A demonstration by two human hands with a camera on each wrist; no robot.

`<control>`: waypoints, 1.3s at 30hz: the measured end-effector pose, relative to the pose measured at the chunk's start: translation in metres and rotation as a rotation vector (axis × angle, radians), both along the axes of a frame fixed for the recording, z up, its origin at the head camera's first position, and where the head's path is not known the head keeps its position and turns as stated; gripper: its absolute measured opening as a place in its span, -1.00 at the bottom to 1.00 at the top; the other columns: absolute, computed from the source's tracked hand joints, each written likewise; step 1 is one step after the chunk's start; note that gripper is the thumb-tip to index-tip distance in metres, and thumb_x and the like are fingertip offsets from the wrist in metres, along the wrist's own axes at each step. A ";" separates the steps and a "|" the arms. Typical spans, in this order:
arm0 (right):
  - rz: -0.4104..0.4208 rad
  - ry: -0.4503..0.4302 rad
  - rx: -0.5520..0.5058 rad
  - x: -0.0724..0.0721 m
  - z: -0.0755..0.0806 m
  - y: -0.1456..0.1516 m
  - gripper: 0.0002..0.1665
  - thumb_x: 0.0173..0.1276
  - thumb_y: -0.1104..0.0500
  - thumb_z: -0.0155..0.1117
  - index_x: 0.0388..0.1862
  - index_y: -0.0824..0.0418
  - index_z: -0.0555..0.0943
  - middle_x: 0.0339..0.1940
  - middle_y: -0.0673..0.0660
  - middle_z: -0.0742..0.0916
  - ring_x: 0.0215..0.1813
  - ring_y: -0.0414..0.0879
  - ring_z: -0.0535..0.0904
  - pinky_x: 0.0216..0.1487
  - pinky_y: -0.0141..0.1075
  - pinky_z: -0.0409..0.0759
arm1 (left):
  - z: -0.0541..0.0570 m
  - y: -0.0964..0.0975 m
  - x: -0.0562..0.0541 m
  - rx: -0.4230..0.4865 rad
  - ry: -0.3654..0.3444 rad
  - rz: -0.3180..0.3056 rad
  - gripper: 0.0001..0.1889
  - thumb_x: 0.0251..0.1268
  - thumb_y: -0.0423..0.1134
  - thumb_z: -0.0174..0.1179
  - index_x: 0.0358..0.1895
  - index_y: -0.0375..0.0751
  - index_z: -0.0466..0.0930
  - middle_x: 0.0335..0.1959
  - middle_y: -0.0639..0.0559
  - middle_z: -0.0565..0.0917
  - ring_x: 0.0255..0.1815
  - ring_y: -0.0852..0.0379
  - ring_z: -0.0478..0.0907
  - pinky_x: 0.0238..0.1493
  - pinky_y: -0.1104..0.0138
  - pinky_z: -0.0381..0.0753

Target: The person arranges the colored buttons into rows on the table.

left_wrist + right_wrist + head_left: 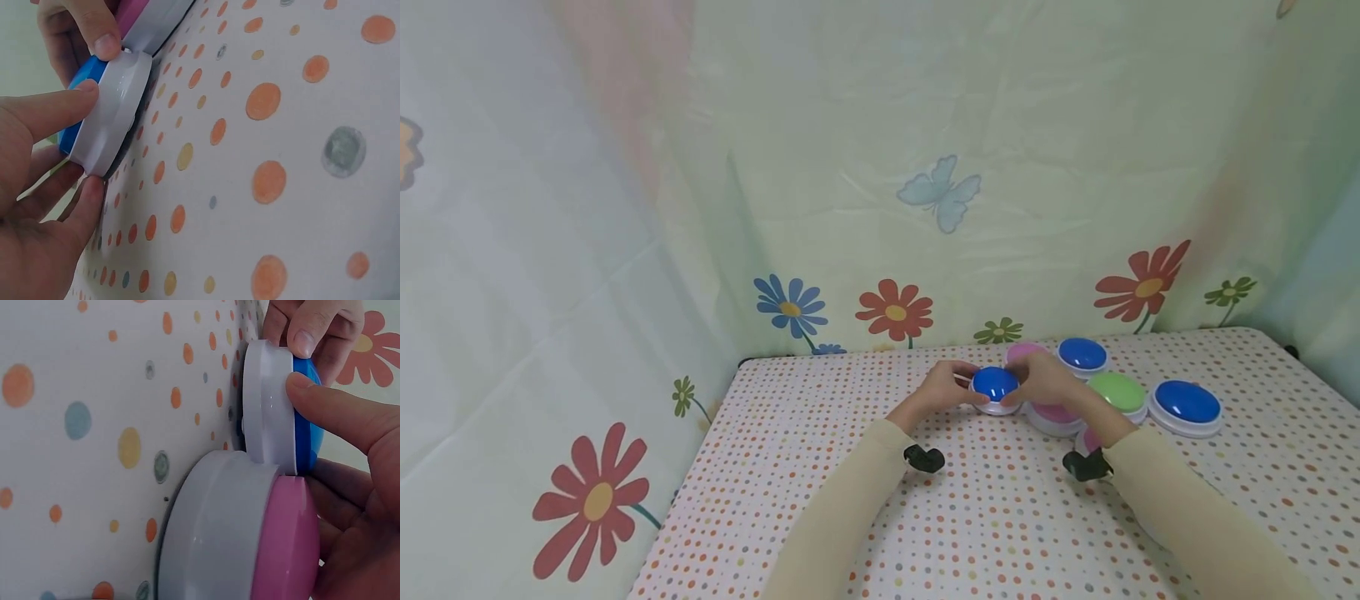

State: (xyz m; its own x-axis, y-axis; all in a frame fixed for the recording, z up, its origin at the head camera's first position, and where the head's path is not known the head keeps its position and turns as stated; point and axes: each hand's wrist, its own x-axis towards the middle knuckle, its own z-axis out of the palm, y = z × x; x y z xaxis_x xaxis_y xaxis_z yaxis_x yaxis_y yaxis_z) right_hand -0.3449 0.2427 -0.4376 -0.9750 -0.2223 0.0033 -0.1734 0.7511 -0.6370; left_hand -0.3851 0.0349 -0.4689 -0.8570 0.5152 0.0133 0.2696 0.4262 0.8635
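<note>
- The polka-dotted tabletop (865,500) carries everything.
- A large pink dome button on a white base (250,537) sits touching my small one.
- My left hand (942,387) and right hand (1047,379) each pinch the rim of the small blue dome button on its white base (996,385).
- It looks only just tilted off the cloth; lifting or placing remains.

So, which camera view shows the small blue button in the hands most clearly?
The head view: the small blue button shows its whole dome, between the left hand and the right hand. Both wrist views show it only edge-on, mostly its white base, with fingers on the rim.
</note>
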 end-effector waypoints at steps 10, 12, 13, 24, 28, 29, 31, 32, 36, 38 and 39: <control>-0.037 -0.001 0.024 0.005 -0.002 0.000 -0.16 0.02 0.11 0.59 0.20 0.51 0.48 0.13 0.45 0.59 0.19 0.35 0.47 0.18 0.18 0.41 | -0.003 0.003 0.003 -0.019 0.013 0.007 -0.46 0.03 -0.20 0.50 0.14 -0.13 0.60 -0.05 0.17 0.63 -0.13 0.26 0.54 -0.18 0.43 0.57; -0.034 0.002 0.020 0.006 -0.002 0.001 -0.16 0.03 0.12 0.59 0.20 0.51 0.47 0.13 0.46 0.59 0.19 0.36 0.47 0.18 0.19 0.40 | -0.002 0.004 0.004 -0.018 0.010 0.012 -0.46 0.03 -0.20 0.50 0.15 -0.12 0.59 -0.05 0.17 0.63 -0.12 0.26 0.54 -0.17 0.43 0.57; -0.031 0.002 0.016 0.006 -0.002 0.001 -0.17 0.03 0.12 0.58 0.20 0.52 0.47 0.14 0.46 0.59 0.20 0.36 0.46 0.19 0.19 0.40 | -0.002 0.004 0.004 -0.017 0.009 0.011 -0.45 0.04 -0.19 0.50 0.16 -0.12 0.59 -0.05 0.17 0.63 -0.12 0.26 0.54 -0.17 0.43 0.57; -0.020 0.002 0.004 0.009 -0.004 0.006 -0.16 0.03 0.13 0.58 0.21 0.52 0.46 0.14 0.46 0.58 0.20 0.36 0.46 0.19 0.19 0.39 | -0.004 0.006 0.008 -0.019 -0.003 0.006 -0.45 0.06 -0.19 0.48 0.18 -0.12 0.57 -0.03 0.16 0.62 -0.10 0.24 0.53 -0.14 0.42 0.57; -0.024 -0.005 -0.009 0.009 -0.007 0.008 -0.13 0.04 0.12 0.58 0.25 0.50 0.43 0.16 0.45 0.57 0.21 0.35 0.46 0.19 0.17 0.41 | -0.005 0.006 0.010 -0.034 -0.007 0.011 -0.43 0.06 -0.17 0.48 0.19 -0.11 0.56 -0.02 0.16 0.61 -0.07 0.23 0.53 -0.12 0.41 0.57; -0.023 0.001 -0.016 0.009 -0.007 0.009 -0.13 0.05 0.12 0.58 0.26 0.49 0.43 0.17 0.45 0.56 0.21 0.35 0.46 0.19 0.17 0.41 | -0.005 0.005 0.009 -0.037 -0.008 0.011 -0.43 0.06 -0.16 0.48 0.20 -0.11 0.55 0.00 0.15 0.61 -0.05 0.23 0.53 -0.11 0.40 0.57; -0.015 0.015 -0.036 0.012 -0.003 0.011 -0.14 0.07 0.12 0.57 0.26 0.48 0.42 0.18 0.45 0.56 0.20 0.35 0.47 0.16 0.15 0.45 | -0.005 0.004 0.009 -0.037 -0.013 0.010 -0.40 0.06 -0.16 0.48 0.23 -0.11 0.53 0.04 0.13 0.60 -0.02 0.21 0.53 -0.09 0.39 0.57; -0.013 0.026 -0.044 0.013 0.000 0.013 -0.16 0.08 0.12 0.56 0.26 0.47 0.43 0.18 0.44 0.56 0.19 0.35 0.48 0.14 0.13 0.47 | -0.004 0.003 0.009 -0.034 -0.015 0.009 -0.38 0.06 -0.15 0.48 0.24 -0.12 0.52 0.06 0.12 0.59 -0.01 0.21 0.52 -0.08 0.39 0.57; -0.024 0.054 -0.062 0.024 0.020 0.020 -0.23 0.16 0.09 0.50 0.27 0.42 0.45 0.16 0.41 0.58 0.14 0.32 0.53 0.03 0.06 0.57 | 0.000 -0.003 0.009 -0.017 -0.002 0.007 -0.35 0.11 -0.15 0.45 0.31 -0.13 0.47 0.18 0.04 0.54 0.06 0.14 0.50 -0.05 0.36 0.56; -0.034 0.063 -0.053 0.031 0.031 0.024 -0.24 0.20 0.05 0.47 0.28 0.38 0.45 0.15 0.39 0.59 0.12 0.29 0.54 -0.02 0.04 0.60 | 0.005 -0.007 0.008 -0.007 0.020 0.015 -0.36 0.14 -0.15 0.43 0.31 -0.14 0.46 0.20 -0.01 0.52 0.09 0.09 0.49 -0.03 0.35 0.56; -0.032 0.072 -0.050 0.036 0.036 0.026 -0.26 0.22 0.05 0.46 0.28 0.37 0.45 0.15 0.37 0.59 0.12 0.27 0.54 -0.02 0.04 0.60 | 0.007 -0.008 0.008 -0.001 0.033 0.020 -0.38 0.16 -0.15 0.42 0.31 -0.14 0.47 0.21 -0.03 0.52 0.11 0.06 0.48 -0.03 0.34 0.56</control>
